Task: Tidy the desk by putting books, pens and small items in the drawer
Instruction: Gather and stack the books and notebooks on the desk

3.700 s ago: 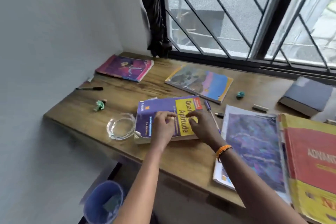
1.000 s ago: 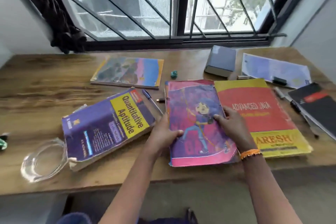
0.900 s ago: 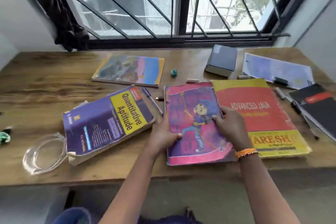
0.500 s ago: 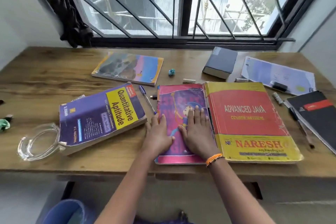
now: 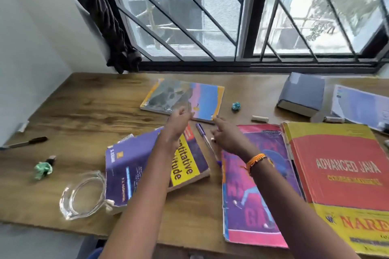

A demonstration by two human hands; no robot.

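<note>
Since half a sec ago both your hands have come off the pink-purple book (image 5: pixel 252 185) and reached toward the back of the desk (image 5: pixel 88 111). Left hand (image 5: pixel 179 122) and right hand (image 5: pixel 225 134) are both empty, fingers loosely spread, hovering at the near edge of the blue-yellow book (image 5: pixel 185 99); contact can't be told, blur.

Blue-yellow book lies flat at mid-back of desk, long axis roughly left-right, slightly skewed. Purple pen (image 5: pixel 205 141) lies betw. the two hands, long axis front-back, tip end hidden. "Quantitative Aptitude" book (image 5: pixel 134 170) sits front-left of centre, rotated, spine toward left edge. Pink-purple book at front edge, long axis front-back, touching the red "Advanced Java" book (image 5: pixel 341 174) on its right.

Surface: wood-grain desk, white wall at left, barred window (image 5: pixel 210 17) along back edge, dark curtain (image 5: pixel 105 17) bunched in back-left corner.
</note>
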